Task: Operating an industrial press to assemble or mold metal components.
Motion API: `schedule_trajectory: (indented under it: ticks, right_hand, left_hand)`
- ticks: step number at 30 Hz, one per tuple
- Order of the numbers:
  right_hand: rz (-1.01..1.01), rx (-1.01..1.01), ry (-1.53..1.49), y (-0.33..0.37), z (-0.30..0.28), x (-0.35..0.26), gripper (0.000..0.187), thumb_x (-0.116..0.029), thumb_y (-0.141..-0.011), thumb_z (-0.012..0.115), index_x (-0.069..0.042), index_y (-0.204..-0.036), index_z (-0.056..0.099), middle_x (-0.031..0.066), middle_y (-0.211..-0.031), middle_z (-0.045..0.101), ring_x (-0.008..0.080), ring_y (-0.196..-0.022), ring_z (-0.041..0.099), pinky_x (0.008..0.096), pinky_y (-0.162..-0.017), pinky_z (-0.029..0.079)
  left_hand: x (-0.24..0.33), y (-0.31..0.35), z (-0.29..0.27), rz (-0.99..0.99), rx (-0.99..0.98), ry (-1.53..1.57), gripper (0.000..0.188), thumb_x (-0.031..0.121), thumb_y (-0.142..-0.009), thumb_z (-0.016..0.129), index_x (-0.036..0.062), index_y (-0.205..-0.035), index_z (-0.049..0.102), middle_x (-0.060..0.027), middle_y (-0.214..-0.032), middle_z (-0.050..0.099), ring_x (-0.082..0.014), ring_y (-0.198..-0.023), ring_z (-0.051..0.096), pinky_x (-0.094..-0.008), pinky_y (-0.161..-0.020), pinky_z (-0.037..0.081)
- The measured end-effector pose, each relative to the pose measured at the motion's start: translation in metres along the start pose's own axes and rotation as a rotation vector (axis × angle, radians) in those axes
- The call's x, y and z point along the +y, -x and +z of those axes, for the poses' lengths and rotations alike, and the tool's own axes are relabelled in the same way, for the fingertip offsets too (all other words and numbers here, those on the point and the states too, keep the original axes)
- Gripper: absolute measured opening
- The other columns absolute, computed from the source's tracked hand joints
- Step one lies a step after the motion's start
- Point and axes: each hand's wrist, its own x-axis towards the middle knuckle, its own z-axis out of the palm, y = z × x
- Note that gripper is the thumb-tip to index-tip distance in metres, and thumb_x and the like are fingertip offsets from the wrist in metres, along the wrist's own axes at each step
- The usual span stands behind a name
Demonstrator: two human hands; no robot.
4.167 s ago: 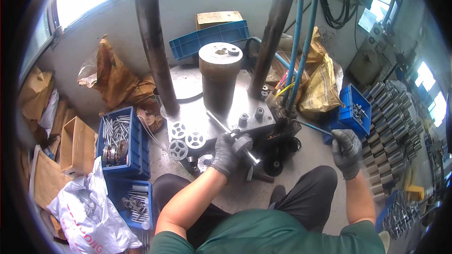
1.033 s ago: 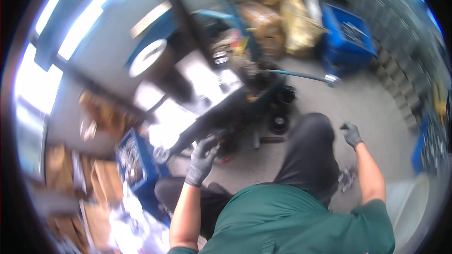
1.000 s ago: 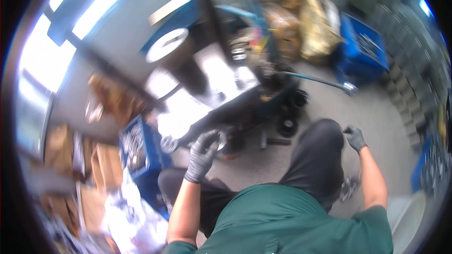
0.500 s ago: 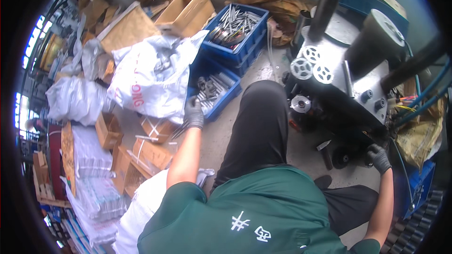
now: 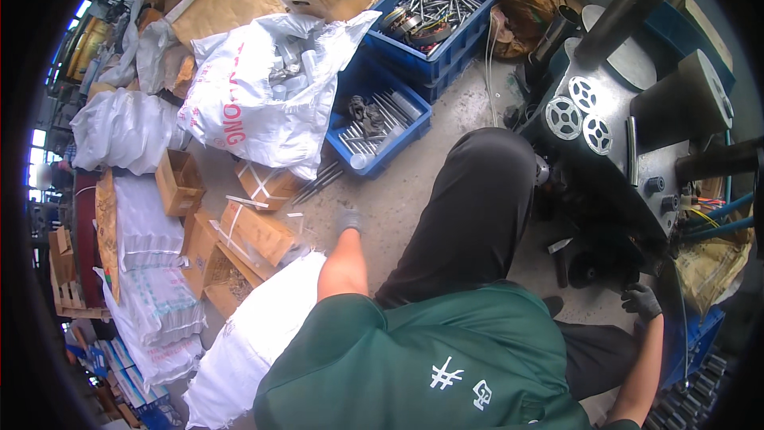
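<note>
With my grey-gloved left hand (image 5: 348,221) near slim grey metal rods (image 5: 320,181) on the floor (image 5: 398,195) off the near edge of the blue plastic bin (image 5: 410,135), and my grey-gloved right hand (image 5: 641,301) below the steel bench (image 5: 657,161), I should move low and steadily, though I cannot tell whether either's fingers are apart.
</note>
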Motion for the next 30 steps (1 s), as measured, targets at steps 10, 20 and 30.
schedule_trajectory:
  ticks: [10,20,30]
  right_hand:
    - [0.092,0.008,-0.117,-0.009,-0.02,0.025,0.026,-0.009,-0.09,0.064,-0.005,-0.115,0.067,0.0122,-0.09,0.075,0.0272,-0.067,0.074,0.0372,-0.055,0.058]
    - [0.068,-0.011,-0.082,-0.022,-0.023,0.034,0.019,-0.007,-0.093,0.063,-0.002,-0.111,0.067,0.013,-0.084,0.073,0.0282,-0.061,0.072,0.0369,-0.049,0.054]
    - [0.096,-0.001,-0.13,-0.028,-0.018,0.024,0.022,-0.005,-0.09,0.065,-0.002,-0.112,0.068,0.0132,-0.081,0.072,0.0274,-0.059,0.07,0.0372,-0.047,0.052]
  left_hand:
    - [0.044,-0.078,-0.039,0.237,-0.252,-0.581,0.071,0.039,-0.091,0.074,0.0147,-0.154,0.054,-0.0166,-0.167,0.043,-0.0389,-0.145,0.051,-0.0478,-0.118,0.046]
    - [0.059,-0.088,-0.048,0.112,-0.25,-0.653,0.086,0.044,-0.089,0.074,0.0184,-0.164,0.041,-0.0143,-0.173,0.033,-0.0379,-0.153,0.042,-0.0482,-0.124,0.041]
    - [-0.001,-0.097,-0.012,-0.173,-0.127,-0.13,0.062,0.038,-0.088,0.07,0.0046,-0.14,0.064,-0.0256,-0.138,0.068,-0.039,-0.131,0.065,-0.0461,-0.106,0.053]
